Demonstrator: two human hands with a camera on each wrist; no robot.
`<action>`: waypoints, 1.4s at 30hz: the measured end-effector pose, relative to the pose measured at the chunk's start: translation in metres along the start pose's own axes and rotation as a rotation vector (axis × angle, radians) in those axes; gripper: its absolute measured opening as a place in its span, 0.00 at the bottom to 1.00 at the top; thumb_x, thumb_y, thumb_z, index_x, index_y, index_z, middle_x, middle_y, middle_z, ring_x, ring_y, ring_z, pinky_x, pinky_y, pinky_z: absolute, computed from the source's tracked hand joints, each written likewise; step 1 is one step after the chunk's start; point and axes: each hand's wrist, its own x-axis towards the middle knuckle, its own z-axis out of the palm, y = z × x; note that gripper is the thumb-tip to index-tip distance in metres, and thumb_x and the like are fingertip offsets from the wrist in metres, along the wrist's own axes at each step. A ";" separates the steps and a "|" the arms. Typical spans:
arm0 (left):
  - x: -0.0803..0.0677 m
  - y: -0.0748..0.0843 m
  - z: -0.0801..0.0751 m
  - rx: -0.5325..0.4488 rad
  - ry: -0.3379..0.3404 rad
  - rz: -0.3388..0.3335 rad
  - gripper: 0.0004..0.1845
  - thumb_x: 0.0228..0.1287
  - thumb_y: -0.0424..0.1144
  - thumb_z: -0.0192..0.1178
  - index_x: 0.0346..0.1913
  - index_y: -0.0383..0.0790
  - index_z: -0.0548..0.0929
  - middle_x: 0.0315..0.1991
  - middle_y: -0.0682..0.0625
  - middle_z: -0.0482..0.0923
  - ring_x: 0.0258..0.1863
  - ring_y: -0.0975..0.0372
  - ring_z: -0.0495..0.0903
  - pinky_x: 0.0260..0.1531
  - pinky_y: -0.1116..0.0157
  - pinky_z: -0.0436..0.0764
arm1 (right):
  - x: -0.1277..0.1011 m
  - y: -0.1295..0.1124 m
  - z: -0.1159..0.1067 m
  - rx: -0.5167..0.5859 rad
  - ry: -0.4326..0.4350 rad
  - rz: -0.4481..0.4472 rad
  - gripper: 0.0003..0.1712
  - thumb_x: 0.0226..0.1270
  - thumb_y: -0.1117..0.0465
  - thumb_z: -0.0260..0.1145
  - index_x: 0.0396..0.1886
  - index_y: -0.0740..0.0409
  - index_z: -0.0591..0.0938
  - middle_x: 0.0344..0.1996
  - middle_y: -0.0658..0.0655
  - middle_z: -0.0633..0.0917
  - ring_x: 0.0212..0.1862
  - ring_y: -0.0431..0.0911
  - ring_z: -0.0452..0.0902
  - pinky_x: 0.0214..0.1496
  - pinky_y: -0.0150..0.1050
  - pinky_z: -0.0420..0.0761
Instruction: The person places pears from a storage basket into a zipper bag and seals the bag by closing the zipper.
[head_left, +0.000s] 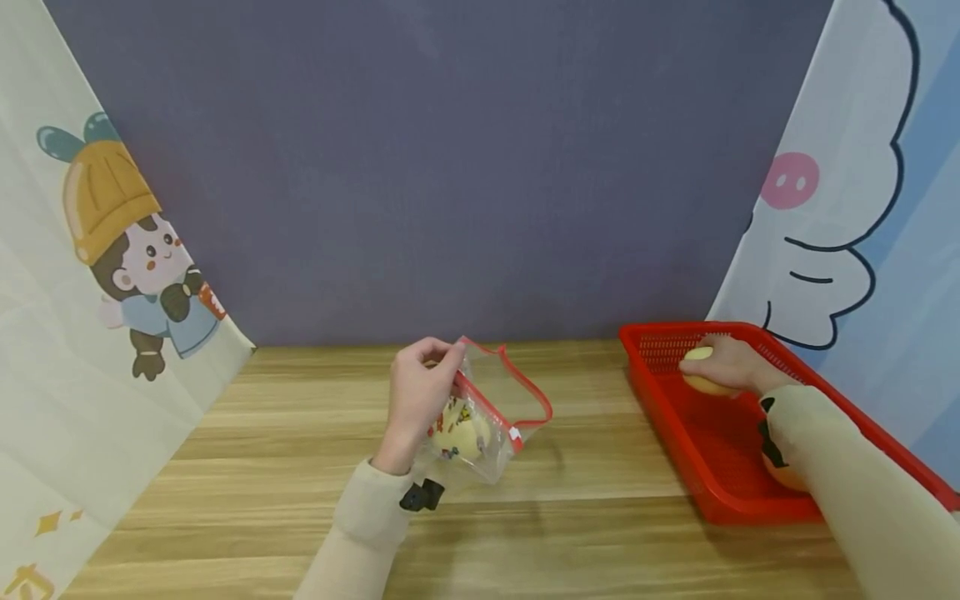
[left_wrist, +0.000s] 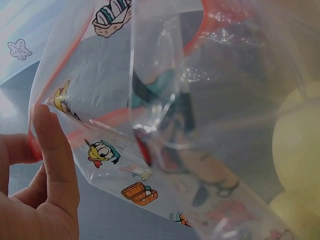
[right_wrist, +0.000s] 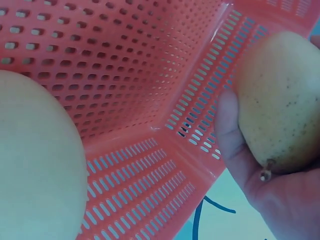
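My left hand (head_left: pixel 423 387) pinches the red-edged mouth of a clear zip bag (head_left: pixel 495 454) printed with cartoon figures. The bag's mouth gapes toward the right, its white slider at the near corner. Pale yellow fruit (head_left: pixel 465 437) sits inside the bag; in the left wrist view its rounded yellow shapes (left_wrist: pixel 300 150) show at the right edge. Over the far part of a red basket (head_left: pixel 675 442), my right hand (head_left: pixel 727 364) grips a yellow pear (right_wrist: pixel 282 105), speckled and with a short stem. Another round fruit (right_wrist: pixel 35 160) lies in the basket, partly hidden by my right forearm in the head view.
The basket has slotted walls and stands at the right of the wooden table (head_left: pixel 300 467). A dark grey panel (head_left: pixel 450 167) rises behind the table. Printed cloths hang at the left (head_left: pixel 52 350) and the right (head_left: pixel 840 167).
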 end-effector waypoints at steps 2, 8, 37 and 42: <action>0.000 0.001 0.000 0.001 0.000 -0.002 0.13 0.71 0.39 0.65 0.39 0.29 0.87 0.32 0.39 0.82 0.15 0.57 0.80 0.24 0.46 0.88 | -0.001 -0.002 0.000 -0.001 0.013 -0.012 0.41 0.63 0.45 0.67 0.61 0.74 0.69 0.43 0.65 0.80 0.39 0.53 0.76 0.30 0.41 0.86; 0.000 -0.001 0.000 0.007 0.005 0.002 0.11 0.71 0.39 0.65 0.37 0.31 0.87 0.31 0.39 0.81 0.15 0.57 0.81 0.23 0.46 0.88 | -0.004 -0.008 -0.002 0.000 0.062 -0.023 0.35 0.66 0.45 0.65 0.55 0.73 0.73 0.39 0.61 0.81 0.37 0.51 0.76 0.31 0.38 0.81; 0.001 0.003 -0.009 -0.017 0.071 0.047 0.13 0.71 0.40 0.65 0.37 0.29 0.86 0.30 0.35 0.82 0.16 0.58 0.81 0.22 0.49 0.88 | -0.016 -0.057 -0.010 -0.020 0.126 -0.089 0.35 0.65 0.46 0.63 0.59 0.71 0.73 0.39 0.62 0.80 0.39 0.52 0.75 0.33 0.36 0.76; 0.002 0.001 -0.011 -0.026 0.073 0.048 0.13 0.71 0.39 0.64 0.37 0.29 0.86 0.30 0.33 0.81 0.16 0.57 0.81 0.22 0.48 0.88 | -0.017 -0.068 -0.010 0.016 0.139 -0.094 0.33 0.65 0.47 0.63 0.59 0.69 0.74 0.38 0.61 0.80 0.36 0.51 0.75 0.30 0.37 0.77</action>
